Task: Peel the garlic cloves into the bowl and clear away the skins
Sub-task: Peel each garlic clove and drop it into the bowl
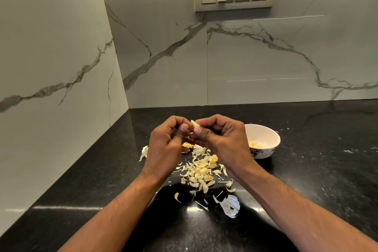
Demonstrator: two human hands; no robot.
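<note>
Pinching one clove (194, 123) between them, both hands meet above the desk (306, 170), raised over the skins.

Left hand (165, 143): fingers curled inward, thumb up against the clove's lower end; forearm runs in from lower left.

Right hand (221, 139): thumb and forefinger closed on the clove's upper part, remaining fingers folded; forearm runs in from lower right, wrist partly covering the bowl's near side.

Clove: pale, tip showing between the fingertips; how much skin remains on it cannot be told.

Skins (201, 170): loose heap on the desk directly under the hands, with strays further toward the viewer and one at far left.

Bowl (266, 139): white, flowered outside, just right of the right hand, holding a few yellowish peeled pieces.

Risks, judged: a slick clove may squirt from the pinch and land in the skins, since the hands are over the heap, not the bowl. Light flakes could drift into the bowl when cleared. The right wrist, close to the rim, might nudge it.
</note>
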